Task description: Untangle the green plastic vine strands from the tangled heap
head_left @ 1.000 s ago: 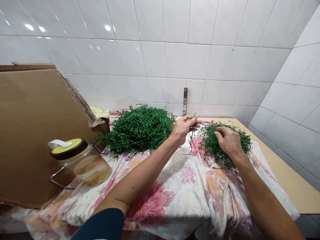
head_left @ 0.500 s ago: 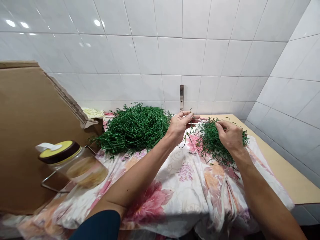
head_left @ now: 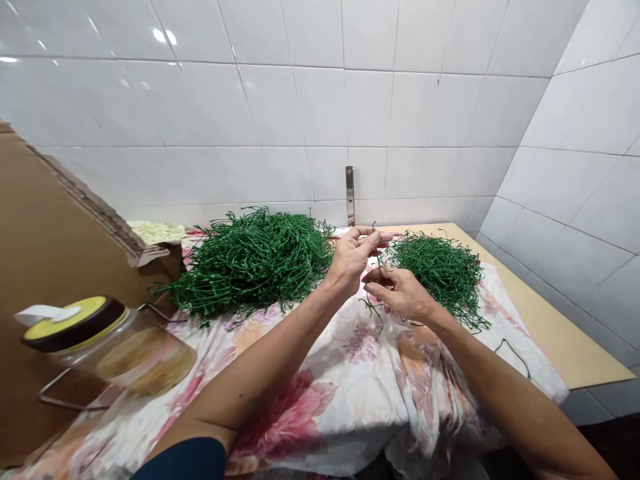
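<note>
Thin green artificial stems with small knobbed tips make up a large pile (head_left: 255, 263) left of my hands and a smaller pile (head_left: 440, 273) at the right. My left hand (head_left: 350, 257) pinches a green stem (head_left: 377, 257) upright between thumb and fingers. Just below it, my right hand (head_left: 403, 293) has its fingers closed at the lower part of the same stem. Loose ends dangle under the right hand. Exactly how the right fingertips grip the stem is partly hidden.
Flowered cloth (head_left: 360, 373) covers the table. At the left stand a jar (head_left: 125, 353) with a yellow lid and a cardboard box (head_left: 55, 247), with a pale heap (head_left: 157, 233) behind. A single stem (head_left: 517, 357) lies at the right. A metal bracket (head_left: 350, 193) is by the tiled wall.
My right hand has left the smaller pile and come left, just under my left hand. The left hand keeps its pinch on the stem. The whole view has shifted slightly.
</note>
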Action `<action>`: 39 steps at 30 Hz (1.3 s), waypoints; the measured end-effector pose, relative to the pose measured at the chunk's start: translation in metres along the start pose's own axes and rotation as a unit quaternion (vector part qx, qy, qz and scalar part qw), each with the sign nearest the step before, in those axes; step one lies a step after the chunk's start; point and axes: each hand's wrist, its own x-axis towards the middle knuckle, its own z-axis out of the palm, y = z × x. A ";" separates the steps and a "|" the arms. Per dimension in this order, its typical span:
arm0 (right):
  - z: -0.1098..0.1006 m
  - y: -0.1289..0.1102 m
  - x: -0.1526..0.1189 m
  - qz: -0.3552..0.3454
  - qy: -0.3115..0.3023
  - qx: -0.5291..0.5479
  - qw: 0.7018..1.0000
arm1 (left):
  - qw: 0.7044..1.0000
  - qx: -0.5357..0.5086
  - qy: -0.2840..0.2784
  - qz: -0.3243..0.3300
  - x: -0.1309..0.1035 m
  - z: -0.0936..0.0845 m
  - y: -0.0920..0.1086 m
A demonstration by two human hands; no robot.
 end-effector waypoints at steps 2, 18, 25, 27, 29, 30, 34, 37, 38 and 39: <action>-0.001 -0.002 0.000 0.006 -0.009 0.018 1.000 | 1.000 0.008 0.002 -0.001 0.002 -0.001 -0.002; -0.173 0.027 -0.006 0.065 0.420 0.328 0.843 | 0.751 0.605 -0.256 -0.062 0.003 -0.029 -0.020; -0.126 0.025 0.010 0.028 0.391 0.278 0.877 | 0.733 0.610 -0.300 -0.011 -0.010 -0.019 -0.048; -0.119 0.027 0.012 0.035 0.396 0.266 0.878 | 0.724 0.620 -0.304 -0.012 -0.012 -0.018 -0.053; -0.112 0.030 0.014 0.039 0.391 0.249 0.885 | 0.721 0.622 -0.305 -0.009 -0.013 -0.017 -0.056; -0.109 0.031 0.016 0.039 0.390 0.238 0.889 | 0.723 0.621 -0.301 -0.005 -0.014 -0.017 -0.058; -0.119 0.031 0.017 0.003 0.430 0.156 0.889 | 0.748 0.601 -0.280 0.046 -0.018 -0.012 -0.063; -0.163 0.039 -0.001 -0.052 0.524 0.064 0.848 | 0.784 0.551 -0.272 0.093 -0.024 -0.004 -0.067; -0.182 0.045 -0.011 -0.049 0.571 0.027 0.819 | 0.790 0.539 -0.275 0.098 -0.026 -0.002 -0.068; -0.202 0.054 -0.023 -0.023 0.613 -0.017 0.790 | 0.792 0.536 -0.276 0.096 -0.028 0.001 -0.068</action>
